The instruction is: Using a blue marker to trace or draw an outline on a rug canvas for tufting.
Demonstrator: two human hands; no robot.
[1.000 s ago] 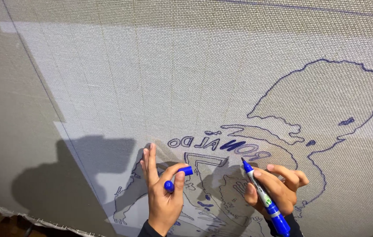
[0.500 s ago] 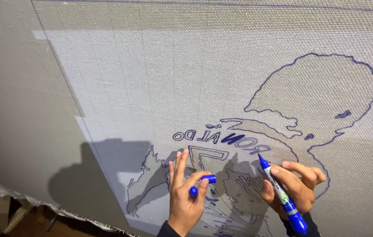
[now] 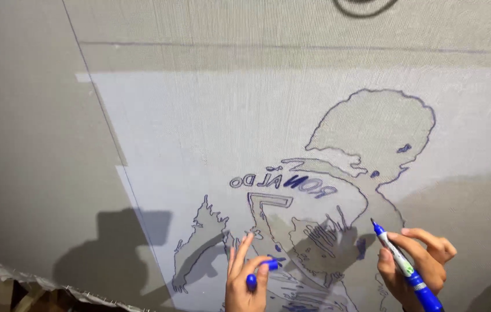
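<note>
A large pale woven cloth [image 3: 211,110] is stretched upright in front of me, with a blue outline drawing [image 3: 338,190] of a figure seen from behind traced on it. My right hand [image 3: 416,268] grips a blue marker [image 3: 402,264] with its tip up, touching the cloth near the figure's shoulder line. My left hand [image 3: 244,283] rests with its fingers spread against the cloth at the lower part of the drawing and pinches the marker's blue cap [image 3: 260,271] between thumb and finger.
A lighter rectangle of projected light [image 3: 159,133] covers the middle of the cloth. The cloth's frayed lower edge [image 3: 43,283] runs along the bottom left, with a wooden frame behind it. A dark drawn loop [image 3: 364,6] shows at the top edge. Shadows fall at the lower left.
The view has shifted left and up, so the drawing and both hands sit further right and lower in the frame. Both hands keep their hold; the marker tip stays by the figure's shoulder.
</note>
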